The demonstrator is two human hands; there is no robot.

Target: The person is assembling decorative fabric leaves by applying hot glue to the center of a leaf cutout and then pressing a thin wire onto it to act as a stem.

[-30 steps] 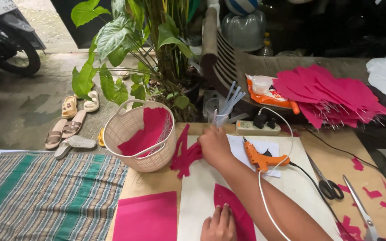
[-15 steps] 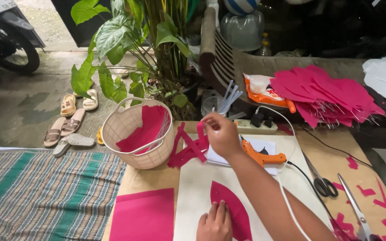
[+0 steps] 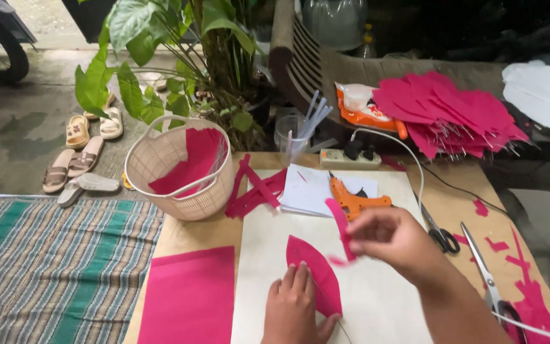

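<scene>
Right hand (image 3: 393, 239) pinches a narrow pink paper strip (image 3: 340, 228) between thumb and fingertips, held just above the white sheet (image 3: 377, 299). Left hand (image 3: 294, 309) lies flat, fingers together, pressing the lower edge of a pink leaf-shaped cutout (image 3: 316, 271) onto that sheet. Orange glue gun (image 3: 354, 199) sits just behind the strip (on a stack of white paper). Cream basket (image 3: 183, 191) with pink scraps at far left of the board; scissors (image 3: 440, 234) right of the right hand
</scene>
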